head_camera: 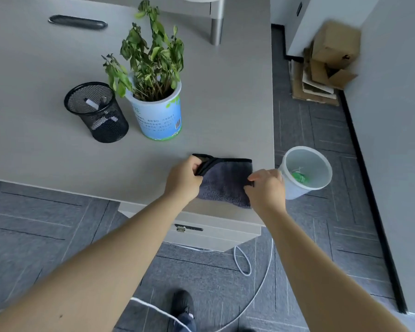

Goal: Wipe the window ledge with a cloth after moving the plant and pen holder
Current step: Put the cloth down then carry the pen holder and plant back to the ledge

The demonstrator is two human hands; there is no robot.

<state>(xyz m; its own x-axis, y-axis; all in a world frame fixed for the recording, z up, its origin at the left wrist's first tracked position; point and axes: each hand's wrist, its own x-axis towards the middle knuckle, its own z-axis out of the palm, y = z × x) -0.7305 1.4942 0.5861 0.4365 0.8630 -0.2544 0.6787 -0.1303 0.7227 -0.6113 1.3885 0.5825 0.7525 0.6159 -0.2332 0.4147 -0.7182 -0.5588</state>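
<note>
Near the desk [58, 140] corner, the left hand [183, 179] and right hand [265, 188] each pinch an edge of the grey cloth [225, 183]; beyond it stand the plant [153, 92] and pen holder [96, 111].

You see soft, even daylight with faint shadows on the surface [46, 144]. Wide-angle bending curves the edges, and the boxes [326, 61] at upper right are motion-blurred.

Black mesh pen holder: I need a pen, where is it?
In the head view, the black mesh pen holder stands on the grey desk, left of centre, just left of the potted plant.
</note>
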